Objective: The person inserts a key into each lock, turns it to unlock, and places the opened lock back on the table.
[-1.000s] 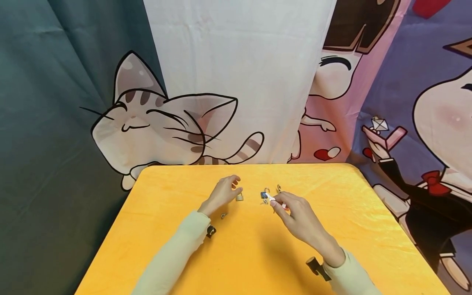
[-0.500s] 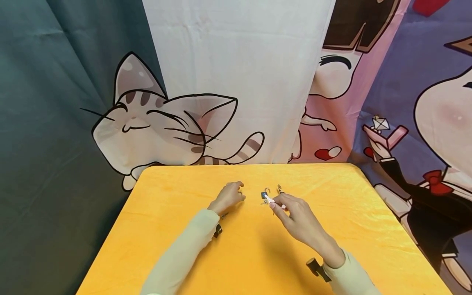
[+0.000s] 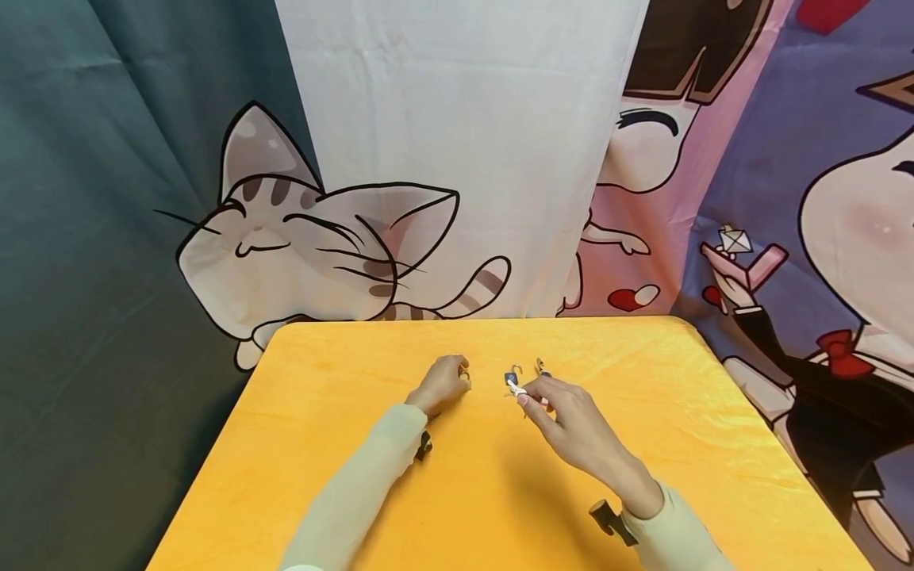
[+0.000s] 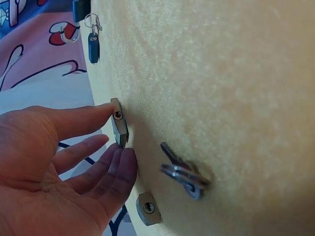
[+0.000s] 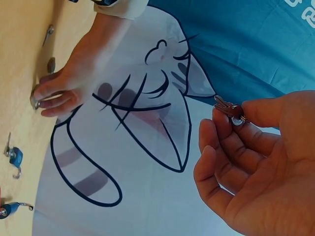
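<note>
My left hand [image 3: 439,383] reaches down to a brass padlock [image 4: 118,123], holding it between thumb and fingers; in the head view the hand mostly hides it. A second brass padlock [image 4: 148,209] lies by the heel of this hand. Near it rests a bunch of small keys [image 4: 184,174] on a ring. My right hand [image 3: 577,416] is raised and pinches another small bunch of keys [image 5: 229,110] between thumb and forefinger, other fingers curled. Just beyond those keys lies a blue padlock [image 3: 510,379] with its shackle open.
A dark blue padlock [image 5: 7,210] lies farther right, behind my right hand. Thin keys [image 5: 7,142] lie beside the nearer blue one. The yellow-covered table [image 3: 457,492] ends at a cartoon-printed curtain [image 3: 457,119].
My left hand has moved slightly right and nearer, its thumb and fingers closing in on the brass padlock. The keys in my right hand have dipped slightly; that hand has barely moved.
</note>
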`<state>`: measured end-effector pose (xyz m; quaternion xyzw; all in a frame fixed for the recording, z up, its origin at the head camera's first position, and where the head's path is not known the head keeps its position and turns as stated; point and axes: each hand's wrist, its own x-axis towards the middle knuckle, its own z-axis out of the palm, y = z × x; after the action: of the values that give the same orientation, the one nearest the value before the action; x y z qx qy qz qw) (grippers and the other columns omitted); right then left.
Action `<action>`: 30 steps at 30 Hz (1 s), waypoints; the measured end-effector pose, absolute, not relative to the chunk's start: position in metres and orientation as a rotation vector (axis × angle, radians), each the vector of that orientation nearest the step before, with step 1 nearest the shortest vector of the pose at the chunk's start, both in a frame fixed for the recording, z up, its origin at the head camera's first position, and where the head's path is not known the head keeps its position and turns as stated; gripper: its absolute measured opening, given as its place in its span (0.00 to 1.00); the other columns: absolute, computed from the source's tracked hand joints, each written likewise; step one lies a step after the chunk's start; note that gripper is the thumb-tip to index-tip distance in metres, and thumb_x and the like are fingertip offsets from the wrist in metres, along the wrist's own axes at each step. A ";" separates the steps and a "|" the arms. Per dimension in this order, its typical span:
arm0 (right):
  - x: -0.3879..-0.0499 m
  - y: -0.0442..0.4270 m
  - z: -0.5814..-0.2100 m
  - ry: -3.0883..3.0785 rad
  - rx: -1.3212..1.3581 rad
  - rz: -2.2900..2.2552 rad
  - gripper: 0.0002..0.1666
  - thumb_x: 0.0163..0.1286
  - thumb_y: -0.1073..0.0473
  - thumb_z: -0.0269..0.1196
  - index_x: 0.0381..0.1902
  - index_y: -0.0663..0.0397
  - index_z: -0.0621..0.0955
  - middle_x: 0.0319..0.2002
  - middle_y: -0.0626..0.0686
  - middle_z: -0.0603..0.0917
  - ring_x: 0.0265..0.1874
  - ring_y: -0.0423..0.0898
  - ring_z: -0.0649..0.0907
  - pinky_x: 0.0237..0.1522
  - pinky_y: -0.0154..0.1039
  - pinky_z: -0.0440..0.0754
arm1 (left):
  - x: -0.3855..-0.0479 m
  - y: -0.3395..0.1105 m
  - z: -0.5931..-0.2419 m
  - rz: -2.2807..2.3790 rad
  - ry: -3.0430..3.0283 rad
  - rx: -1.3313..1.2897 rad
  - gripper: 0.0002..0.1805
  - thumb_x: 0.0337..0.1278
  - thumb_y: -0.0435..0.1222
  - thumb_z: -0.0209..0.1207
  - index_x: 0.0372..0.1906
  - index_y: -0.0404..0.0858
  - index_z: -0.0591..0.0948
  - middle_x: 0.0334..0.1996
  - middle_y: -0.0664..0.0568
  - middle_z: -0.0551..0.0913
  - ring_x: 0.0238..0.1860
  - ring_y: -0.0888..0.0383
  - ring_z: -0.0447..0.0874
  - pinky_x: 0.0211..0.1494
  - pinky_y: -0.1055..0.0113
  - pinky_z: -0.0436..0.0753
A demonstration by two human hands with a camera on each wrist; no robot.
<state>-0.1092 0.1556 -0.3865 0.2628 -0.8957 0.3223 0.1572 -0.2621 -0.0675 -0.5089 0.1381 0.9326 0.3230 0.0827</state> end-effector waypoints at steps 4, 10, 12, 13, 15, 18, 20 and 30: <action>-0.109 0.155 -0.387 -2.567 0.755 0.920 0.07 0.74 0.54 0.59 0.36 0.40 0.82 0.26 0.33 0.76 0.27 0.31 0.75 0.32 0.32 0.78 | -0.265 -0.067 -0.511 0.935 2.799 0.426 0.21 0.60 0.32 0.61 0.58 0.32 0.78 0.52 0.40 0.81 0.52 0.46 0.80 0.56 0.53 0.80; -0.109 0.155 -0.387 -2.575 0.745 0.913 0.07 0.74 0.55 0.59 0.35 0.40 0.82 0.26 0.33 0.76 0.27 0.31 0.74 0.32 0.34 0.78 | -0.265 -0.066 -0.512 1.002 2.774 0.451 0.19 0.56 0.29 0.59 0.55 0.31 0.78 0.44 0.44 0.82 0.43 0.52 0.78 0.50 0.58 0.79; -0.108 0.155 -0.387 -2.576 0.745 0.912 0.07 0.74 0.54 0.59 0.35 0.40 0.82 0.26 0.33 0.76 0.27 0.31 0.74 0.32 0.32 0.77 | -0.265 -0.066 -0.513 1.051 2.744 0.448 0.18 0.58 0.29 0.59 0.55 0.31 0.78 0.39 0.47 0.82 0.38 0.54 0.76 0.46 0.61 0.78; -0.108 0.156 -0.387 -2.576 0.744 0.913 0.07 0.74 0.54 0.59 0.35 0.40 0.82 0.26 0.33 0.76 0.27 0.31 0.74 0.32 0.32 0.77 | -0.264 -0.066 -0.513 1.067 2.732 0.449 0.17 0.59 0.29 0.59 0.54 0.31 0.78 0.37 0.49 0.81 0.36 0.55 0.75 0.44 0.62 0.77; -0.108 0.156 -0.387 -2.577 0.742 0.913 0.07 0.74 0.54 0.59 0.35 0.40 0.82 0.26 0.33 0.76 0.27 0.31 0.74 0.32 0.31 0.76 | -0.264 -0.066 -0.513 1.078 2.728 0.459 0.15 0.61 0.29 0.59 0.52 0.32 0.79 0.34 0.51 0.80 0.34 0.57 0.73 0.42 0.64 0.76; -0.108 0.156 -0.387 -2.582 0.733 0.919 0.07 0.74 0.55 0.59 0.35 0.40 0.82 0.26 0.34 0.76 0.27 0.32 0.74 0.31 0.30 0.76 | -0.264 -0.066 -0.514 1.070 2.746 0.487 0.12 0.61 0.30 0.60 0.49 0.33 0.80 0.33 0.52 0.80 0.32 0.58 0.74 0.41 0.65 0.77; -0.107 0.155 -0.387 -2.586 0.727 0.922 0.06 0.74 0.55 0.59 0.35 0.40 0.82 0.26 0.34 0.76 0.26 0.32 0.74 0.30 0.30 0.75 | -0.263 -0.067 -0.513 1.054 2.755 0.508 0.10 0.61 0.31 0.60 0.47 0.33 0.81 0.33 0.52 0.81 0.32 0.59 0.74 0.40 0.66 0.77; -0.106 0.156 -0.388 -2.604 0.705 0.928 0.07 0.74 0.55 0.59 0.34 0.40 0.82 0.26 0.35 0.77 0.27 0.33 0.74 0.31 0.30 0.76 | -0.257 -0.068 -0.513 0.887 2.820 0.547 0.03 0.63 0.34 0.61 0.36 0.39 0.83 0.32 0.51 0.83 0.29 0.59 0.76 0.34 0.66 0.77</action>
<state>-0.1058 0.1556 -0.3878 0.2446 -0.9032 0.3221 0.1438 -0.2571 -0.0676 -0.5130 0.1815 0.9359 0.2944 0.0674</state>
